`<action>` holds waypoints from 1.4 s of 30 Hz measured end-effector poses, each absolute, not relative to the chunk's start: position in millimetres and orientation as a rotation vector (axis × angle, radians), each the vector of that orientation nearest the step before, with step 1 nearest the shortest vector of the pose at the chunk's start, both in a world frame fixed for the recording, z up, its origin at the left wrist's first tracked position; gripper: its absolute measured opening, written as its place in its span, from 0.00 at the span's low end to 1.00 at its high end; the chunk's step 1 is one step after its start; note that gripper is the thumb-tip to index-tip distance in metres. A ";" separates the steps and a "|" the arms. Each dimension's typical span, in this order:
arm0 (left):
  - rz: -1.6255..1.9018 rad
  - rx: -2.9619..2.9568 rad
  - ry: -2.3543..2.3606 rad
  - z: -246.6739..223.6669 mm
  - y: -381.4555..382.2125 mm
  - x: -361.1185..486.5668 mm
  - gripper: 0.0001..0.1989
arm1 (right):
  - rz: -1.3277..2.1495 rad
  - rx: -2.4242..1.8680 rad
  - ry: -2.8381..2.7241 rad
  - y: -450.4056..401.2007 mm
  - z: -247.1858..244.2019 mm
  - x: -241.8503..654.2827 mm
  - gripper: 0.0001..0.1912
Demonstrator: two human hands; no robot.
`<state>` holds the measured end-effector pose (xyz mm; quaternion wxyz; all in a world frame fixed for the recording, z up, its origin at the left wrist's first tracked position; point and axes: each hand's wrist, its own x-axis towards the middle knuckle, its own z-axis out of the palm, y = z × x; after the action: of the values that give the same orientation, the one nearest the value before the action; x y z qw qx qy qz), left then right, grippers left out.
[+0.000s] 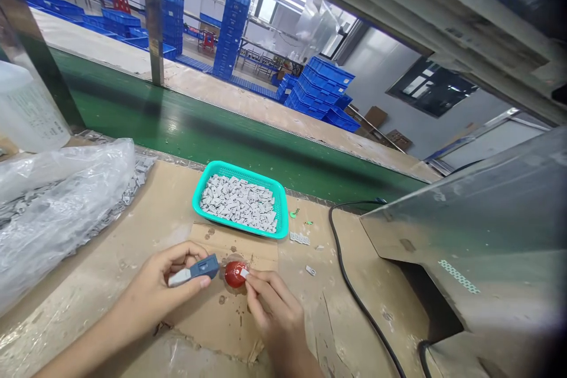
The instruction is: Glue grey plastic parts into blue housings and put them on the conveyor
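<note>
My left hand (159, 280) grips a small blue-and-grey plastic part (195, 269) between thumb and fingers. My right hand (274, 304) pinches a small grey piece (244, 273) against a glossy red blob (234, 274), which sits in what looks like a small transparent dish. The two hands are close together above a flattened cardboard sheet (234, 251). A teal plastic basket (283, 201) heaped with several small grey pieces stands just beyond them.
A plastic bag (57, 212) of grey parts lies at left, beside a white jug (26, 112). Loose bits dot the bench. A black cable (354, 283) runs right of the hands, near a metal housing (460, 236). Beyond lies a green conveyor belt (155, 118).
</note>
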<state>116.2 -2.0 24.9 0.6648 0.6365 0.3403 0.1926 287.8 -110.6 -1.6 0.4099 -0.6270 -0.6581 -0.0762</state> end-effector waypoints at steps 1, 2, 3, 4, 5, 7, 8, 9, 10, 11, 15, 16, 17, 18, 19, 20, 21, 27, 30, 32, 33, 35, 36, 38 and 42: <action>0.433 1.444 0.761 25.1 -1.3 116.3 0.08 | -0.189 -1.584 -1.653 -110.8 -1.4 287.7 0.10; 0.435 1.451 0.750 24.9 -0.6 116.4 0.08 | -0.183 -1.589 -1.651 -111.1 -1.3 287.5 0.10; 0.446 1.463 0.738 24.5 0.1 116.6 0.08 | -0.175 -1.592 -1.651 -111.4 -1.1 287.4 0.10; 0.470 1.482 0.732 24.0 0.5 116.8 0.08 | -0.167 -1.595 -1.652 -111.8 -1.1 287.1 0.10; 0.502 1.501 0.729 23.5 0.7 117.1 0.08 | -0.159 -1.597 -1.653 -112.1 -1.1 286.9 0.11; 0.587 1.496 0.727 23.2 -0.2 118.0 0.08 | -0.148 -1.601 -1.648 -112.7 -1.0 286.3 0.11; 0.629 1.470 0.727 23.4 -1.1 118.5 0.08 | -0.146 -1.603 -1.642 -112.9 -0.5 286.1 0.11; 0.658 1.436 0.726 23.6 -2.2 119.0 0.08 | -0.145 -1.606 -1.635 -113.0 0.4 285.9 0.11; 0.672 1.402 0.725 23.9 -3.4 119.5 0.08 | -0.147 -1.608 -1.626 -113.0 2.0 285.8 0.11; 0.666 1.381 0.720 24.1 -4.5 119.8 0.08 | -0.149 -1.608 -1.619 -112.9 4.3 285.8 0.11; 0.545 1.339 0.693 23.8 -7.2 120.3 0.07 | -0.141 -1.616 -1.597 -111.3 16.8 285.1 0.10; 0.527 1.319 0.687 23.6 -7.4 120.3 0.08 | -0.133 -1.615 -1.601 -110.6 19.3 284.7 0.09; 0.518 1.300 0.681 23.4 -7.5 120.4 0.08 | -0.124 -1.612 -1.608 -109.9 21.2 284.3 0.09; 0.514 1.284 0.677 23.3 -7.5 120.5 0.08 | -0.117 -1.608 -1.616 -109.2 22.3 283.9 0.09; 0.510 1.275 0.672 23.2 -7.3 120.6 0.08 | -0.113 -1.603 -1.621 -108.5 22.8 283.7 0.10; 0.510 1.272 0.667 23.2 -7.1 120.7 0.07 | -0.116 -1.598 -1.622 -107.8 22.9 283.7 0.10; 0.511 1.268 0.663 23.2 -6.8 120.7 0.07 | -0.126 -1.594 -1.617 -107.1 22.8 284.1 0.10; 0.503 1.219 0.645 22.4 -8.2 120.1 0.08 | 0.013 -1.632 -1.581 -104.4 29.3 286.0 0.08; 0.479 1.197 0.620 22.9 -10.8 120.2 0.08 | 0.128 -1.587 -1.443 -105.2 38.2 278.4 0.08; 0.480 1.183 0.606 24.2 -12.2 120.3 0.08 | 0.213 -1.540 -1.397 -105.6 42.7 270.3 0.08; 0.483 1.173 0.599 24.9 -12.7 120.3 0.08 | 0.245 -1.518 -1.393 -105.4 43.9 266.1 0.09; 0.487 1.161 0.587 26.3 -13.4 120.0 0.08 | 0.276 -1.482 -1.398 -104.3 44.1 258.9 0.10; 0.489 1.159 0.583 26.7 -13.6 119.8 0.08 | 0.279 -1.471 -1.400 -103.5 43.5 256.3 0.10; 0.493 1.167 0.574 26.8 -14.2 119.3 0.07 | 0.268 -1.458 -1.405 -101.6 42.3 252.9 0.11; 0.516 1.160 0.547 25.4 -15.4 119.2 0.07 | 0.214 -1.454 -1.492 -99.6 44.4 250.6 0.11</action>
<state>119.2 -15.4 25.4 0.7706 0.5347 0.2522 0.2381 250.6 -99.6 44.4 0.5002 -0.6012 -0.6168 0.0885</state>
